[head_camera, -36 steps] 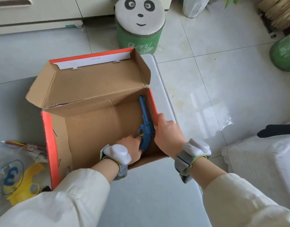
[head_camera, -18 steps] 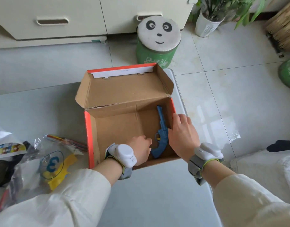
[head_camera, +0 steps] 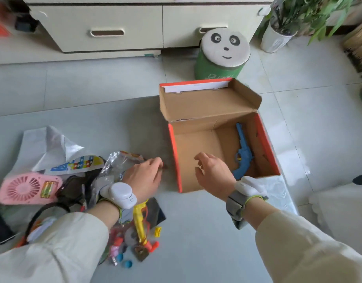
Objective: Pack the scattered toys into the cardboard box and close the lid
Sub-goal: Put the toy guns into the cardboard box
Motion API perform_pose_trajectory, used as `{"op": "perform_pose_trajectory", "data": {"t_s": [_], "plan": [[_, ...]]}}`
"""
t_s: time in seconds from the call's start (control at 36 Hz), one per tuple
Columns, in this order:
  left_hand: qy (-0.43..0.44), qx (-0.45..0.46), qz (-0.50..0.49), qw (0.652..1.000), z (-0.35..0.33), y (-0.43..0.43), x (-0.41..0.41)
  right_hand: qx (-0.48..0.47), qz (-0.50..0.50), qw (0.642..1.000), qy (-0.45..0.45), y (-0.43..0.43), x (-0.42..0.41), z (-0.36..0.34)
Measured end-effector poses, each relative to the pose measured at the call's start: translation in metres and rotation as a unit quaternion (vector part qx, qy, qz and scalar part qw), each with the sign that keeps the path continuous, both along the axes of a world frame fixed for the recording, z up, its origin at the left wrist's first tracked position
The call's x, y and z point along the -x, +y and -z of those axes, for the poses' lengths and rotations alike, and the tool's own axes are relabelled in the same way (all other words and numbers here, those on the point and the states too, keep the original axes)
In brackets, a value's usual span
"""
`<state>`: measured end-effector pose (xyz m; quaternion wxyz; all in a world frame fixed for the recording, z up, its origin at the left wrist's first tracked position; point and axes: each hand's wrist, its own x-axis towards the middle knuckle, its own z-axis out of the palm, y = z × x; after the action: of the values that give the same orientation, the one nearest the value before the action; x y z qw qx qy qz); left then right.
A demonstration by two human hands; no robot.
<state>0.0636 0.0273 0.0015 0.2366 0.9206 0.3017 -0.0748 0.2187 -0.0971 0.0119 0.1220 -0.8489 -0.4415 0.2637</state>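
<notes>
The cardboard box [head_camera: 216, 152] stands on the grey floor with its lid [head_camera: 206, 103] tipped back and open, and a blue toy revolver [head_camera: 243, 155] lies inside along its right wall. The right hand [head_camera: 213, 174] hovers over the box's near edge, fingers loosely spread and gripping nothing. The left hand [head_camera: 144, 177], also open and empty, hangs over the scattered toys just left of the box, among them a crinkled plastic bag [head_camera: 118, 164], a pink handheld fan [head_camera: 26, 188] and a yellow toy [head_camera: 140, 221].
</notes>
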Motion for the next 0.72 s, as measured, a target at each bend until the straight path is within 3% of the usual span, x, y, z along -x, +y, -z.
{"op": "perform_pose_trajectory", "data": {"t_s": [0.19,0.36,0.56,0.61,0.72], "plan": [[0.12,-0.017,0.05,0.991,0.017,0.026,0.089,-0.017,0.003,1.0,0.017,0.041,0.087,-0.008],[0.157,0.022,0.108,0.981,0.045,0.026,0.138,0.246,-0.047,0.967,0.05,0.047,0.164,0.038],[0.158,0.033,0.228,0.96,0.061,0.021,0.152,0.398,0.032,0.916,0.039,0.032,0.173,0.045],[0.112,-0.014,0.286,0.952,0.065,0.026,0.153,0.367,0.103,0.922,0.072,0.025,0.17,0.048],[0.046,-0.066,0.341,0.937,0.073,0.029,0.157,0.141,0.268,0.924,0.234,0.024,0.17,0.061]]}}
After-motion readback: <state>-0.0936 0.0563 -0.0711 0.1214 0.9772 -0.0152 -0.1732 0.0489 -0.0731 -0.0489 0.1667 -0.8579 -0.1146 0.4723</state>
